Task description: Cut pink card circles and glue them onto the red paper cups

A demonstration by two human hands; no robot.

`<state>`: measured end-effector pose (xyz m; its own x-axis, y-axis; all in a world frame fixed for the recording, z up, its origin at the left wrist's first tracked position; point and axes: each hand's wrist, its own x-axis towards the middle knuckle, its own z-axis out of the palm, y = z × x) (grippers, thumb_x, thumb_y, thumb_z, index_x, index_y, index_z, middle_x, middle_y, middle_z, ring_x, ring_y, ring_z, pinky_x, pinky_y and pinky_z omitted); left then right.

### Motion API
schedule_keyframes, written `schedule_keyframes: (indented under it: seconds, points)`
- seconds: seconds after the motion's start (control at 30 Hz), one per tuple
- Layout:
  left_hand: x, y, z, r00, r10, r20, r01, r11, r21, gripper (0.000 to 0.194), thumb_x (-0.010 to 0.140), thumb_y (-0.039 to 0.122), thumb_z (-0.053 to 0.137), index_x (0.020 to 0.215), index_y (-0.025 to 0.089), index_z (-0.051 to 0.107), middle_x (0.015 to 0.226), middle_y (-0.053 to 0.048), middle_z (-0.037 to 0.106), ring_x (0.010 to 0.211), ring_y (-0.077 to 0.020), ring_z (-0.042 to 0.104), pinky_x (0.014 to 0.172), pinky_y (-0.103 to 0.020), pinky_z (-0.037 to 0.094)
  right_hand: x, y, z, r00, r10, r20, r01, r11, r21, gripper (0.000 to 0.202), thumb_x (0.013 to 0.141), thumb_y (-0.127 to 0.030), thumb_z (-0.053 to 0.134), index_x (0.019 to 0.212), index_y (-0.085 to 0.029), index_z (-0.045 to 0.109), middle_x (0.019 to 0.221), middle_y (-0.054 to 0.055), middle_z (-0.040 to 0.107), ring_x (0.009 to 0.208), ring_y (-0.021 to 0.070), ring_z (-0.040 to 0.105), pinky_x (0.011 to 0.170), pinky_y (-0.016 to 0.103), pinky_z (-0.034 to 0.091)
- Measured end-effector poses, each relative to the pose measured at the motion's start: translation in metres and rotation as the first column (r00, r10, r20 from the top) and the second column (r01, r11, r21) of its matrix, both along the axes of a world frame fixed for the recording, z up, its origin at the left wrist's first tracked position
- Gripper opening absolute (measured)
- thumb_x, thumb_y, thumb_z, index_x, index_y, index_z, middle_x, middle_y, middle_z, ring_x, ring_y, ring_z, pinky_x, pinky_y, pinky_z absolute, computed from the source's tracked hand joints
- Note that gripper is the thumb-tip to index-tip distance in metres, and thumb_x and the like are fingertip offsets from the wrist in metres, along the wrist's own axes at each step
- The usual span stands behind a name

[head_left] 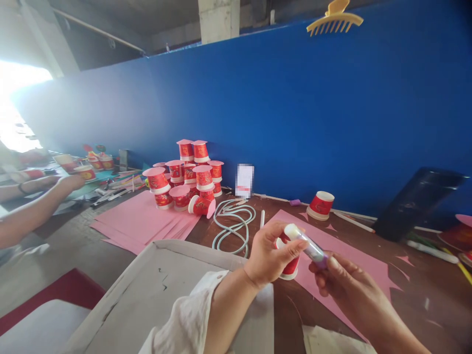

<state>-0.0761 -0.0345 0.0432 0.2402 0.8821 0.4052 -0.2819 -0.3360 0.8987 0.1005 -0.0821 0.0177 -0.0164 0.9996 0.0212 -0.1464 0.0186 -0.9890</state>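
Both hands are at a glue stick (313, 249) with a clear barrel, a white end and a purple end. The fingers of my left hand (271, 255) are closed around its white end. My right hand (339, 275) grips the purple end between thumb and fingers. Just behind and below my left hand is a red paper cup (290, 269) with a white rim, partly hidden by that hand. Beneath and beyond the hands lies a pink paper sheet (350, 260) on the brown table.
Several red cups (180, 196) topped with pink paper discs are stacked left of a coiled pale cable (234, 226). Pink sheets (136, 221) lie beside a grey cardboard box (177, 275). Another cup (320, 205) stands near the blue partition (276, 108). At left, a co-worker's arms (40, 206) reach in.
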Motion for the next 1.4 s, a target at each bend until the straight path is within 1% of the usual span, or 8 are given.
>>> schedule_keyframes:
  seconds: [0.1, 0.27, 0.53, 0.73, 0.87, 1.0, 1.17, 1.4]
  points:
    - [0.002, 0.002, -0.001, 0.992, -0.051, 0.118, 0.068, 0.988, -0.140, 0.038, 0.069, 0.048, 0.075, 0.088, 0.015, 0.071, 0.076, -0.004, 0.061, 0.070, -0.0133, 0.054, 0.069, -0.028, 0.047, -0.003, -0.001, -0.001, 0.999, -0.018, -0.032, 0.018, 1.000, 0.005, 0.036, 0.081, -0.055, 0.062, 0.080, -0.020, 0.072, 0.073, 0.007, 0.066, 0.058, 0.0169, 0.058, 0.050, 0.030, 0.051]
    - [0.004, 0.006, -0.003, 0.978, -0.034, 0.206, 0.085, 0.966, -0.244, 0.039, 0.067, 0.047, 0.076, 0.086, 0.014, 0.072, 0.071, -0.002, 0.060, 0.067, -0.0111, 0.051, 0.064, -0.025, 0.043, -0.004, -0.003, 0.002, 0.979, -0.163, 0.118, 0.147, 0.979, 0.139, 0.054, 0.072, -0.046, 0.074, 0.121, -0.030, 0.060, 0.104, 0.007, 0.068, 0.077, 0.0214, 0.065, 0.068, 0.036, 0.057]
    - [0.006, 0.006, -0.006, 0.977, -0.059, 0.203, 0.108, 0.965, -0.238, 0.039, 0.067, 0.049, 0.076, 0.085, 0.015, 0.072, 0.069, -0.002, 0.058, 0.065, -0.0110, 0.049, 0.064, -0.025, 0.042, -0.009, -0.008, 0.006, 0.778, -0.452, 0.437, 0.344, 0.887, 0.307, 0.041, 0.068, -0.053, 0.073, 0.101, -0.030, 0.066, 0.090, 0.004, 0.071, 0.079, 0.0249, 0.066, 0.072, 0.038, 0.056]
    - [0.005, 0.005, 0.000, 0.979, -0.061, 0.193, 0.105, 0.967, -0.230, 0.038, 0.065, 0.048, 0.077, 0.083, 0.015, 0.072, 0.071, -0.001, 0.058, 0.069, -0.0121, 0.050, 0.067, -0.026, 0.042, -0.002, -0.008, 0.001, 0.799, -0.374, 0.470, 0.298, 0.927, 0.230, 0.034, 0.073, -0.057, 0.066, 0.093, -0.031, 0.070, 0.070, 0.002, 0.068, 0.070, 0.0242, 0.063, 0.068, 0.037, 0.055]
    - [0.005, 0.006, -0.002, 0.982, -0.064, 0.178, 0.100, 0.975, -0.200, 0.037, 0.067, 0.046, 0.077, 0.086, 0.015, 0.072, 0.072, -0.001, 0.058, 0.070, -0.0117, 0.051, 0.070, -0.027, 0.042, 0.000, -0.002, -0.009, 0.937, -0.255, 0.240, 0.229, 0.964, 0.134, 0.029, 0.076, -0.053, 0.066, 0.089, -0.027, 0.070, 0.071, 0.003, 0.065, 0.070, 0.0212, 0.061, 0.068, 0.034, 0.055]
    - [0.005, 0.007, -0.002, 0.979, -0.039, 0.201, 0.084, 0.972, -0.220, 0.037, 0.064, 0.046, 0.079, 0.084, 0.015, 0.072, 0.070, 0.000, 0.057, 0.068, -0.0107, 0.050, 0.069, -0.026, 0.041, -0.004, 0.000, -0.010, 0.968, -0.211, 0.139, 0.205, 0.977, 0.056, 0.031, 0.076, -0.053, 0.067, 0.090, -0.025, 0.071, 0.075, 0.003, 0.066, 0.066, 0.0182, 0.060, 0.064, 0.030, 0.056]
    - [0.006, 0.007, 0.000, 0.975, -0.023, 0.221, 0.086, 0.956, -0.282, 0.041, 0.059, 0.046, 0.081, 0.082, 0.014, 0.072, 0.068, 0.001, 0.057, 0.064, -0.0097, 0.048, 0.064, -0.025, 0.039, -0.010, -0.005, -0.004, 0.872, -0.332, 0.361, 0.277, 0.941, 0.196, 0.063, 0.066, -0.052, 0.075, 0.122, -0.030, 0.059, 0.096, 0.005, 0.070, 0.078, 0.0249, 0.068, 0.071, 0.037, 0.059]
    - [0.006, 0.006, -0.002, 0.983, -0.048, 0.179, 0.091, 0.967, -0.239, 0.041, 0.063, 0.048, 0.079, 0.082, 0.013, 0.071, 0.067, 0.000, 0.054, 0.063, -0.0096, 0.047, 0.064, -0.025, 0.039, -0.002, -0.005, -0.001, 0.687, -0.427, 0.588, 0.345, 0.904, 0.253, 0.043, 0.068, -0.057, 0.071, 0.102, -0.031, 0.069, 0.082, 0.004, 0.074, 0.075, 0.0287, 0.070, 0.064, 0.039, 0.059]
